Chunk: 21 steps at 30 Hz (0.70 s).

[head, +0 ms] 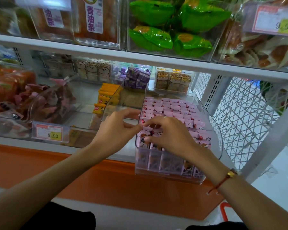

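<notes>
A clear plastic bin (216,135) full of small pink snack packets (171,107) juts out from the lower shelf at centre right. My right hand (170,133) reaches into its front left corner, with the thumb and curled fingers pinching a pink packet (147,129) in the front rows. My left hand (116,128) is at the bin's left wall, fingertips meeting the same packet beside the right hand's fingers. A red cord bracelet with a gold bead (229,174) circles my right wrist.
Left of it stands a clear bin with yellow packets (103,100), then a bin of brown and pink packets (45,100) with a 9.90 price tag (48,131). The upper shelf holds green bags (173,25). A white wire mesh panel (243,117) closes the right side. An orange ledge (56,165) runs below.
</notes>
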{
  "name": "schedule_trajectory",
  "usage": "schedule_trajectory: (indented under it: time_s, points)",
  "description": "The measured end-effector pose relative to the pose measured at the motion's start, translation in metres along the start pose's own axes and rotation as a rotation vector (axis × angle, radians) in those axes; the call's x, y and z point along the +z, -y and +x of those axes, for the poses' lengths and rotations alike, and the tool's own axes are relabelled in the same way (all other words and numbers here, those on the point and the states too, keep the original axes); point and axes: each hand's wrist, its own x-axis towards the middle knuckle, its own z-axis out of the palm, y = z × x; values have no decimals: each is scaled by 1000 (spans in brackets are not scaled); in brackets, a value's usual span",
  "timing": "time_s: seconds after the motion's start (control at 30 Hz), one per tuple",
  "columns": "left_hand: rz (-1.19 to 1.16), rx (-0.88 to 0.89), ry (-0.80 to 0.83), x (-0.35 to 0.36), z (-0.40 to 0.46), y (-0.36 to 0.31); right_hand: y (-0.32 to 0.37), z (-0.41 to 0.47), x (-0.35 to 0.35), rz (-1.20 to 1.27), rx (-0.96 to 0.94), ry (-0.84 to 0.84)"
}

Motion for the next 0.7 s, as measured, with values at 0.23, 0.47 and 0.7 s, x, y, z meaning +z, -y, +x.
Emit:
schedule_trajectory:
  time_s: [0.23,0.47,0.7]
  points:
    - [3,-26,13,4,1,0,4,3,1,-153,-16,86]
    - [151,190,-24,-1,51,-23,-20,-8,-26,-37,83,-108]
    - [489,242,205,34,152,-22,-48,-20,-12,-265,231,56]
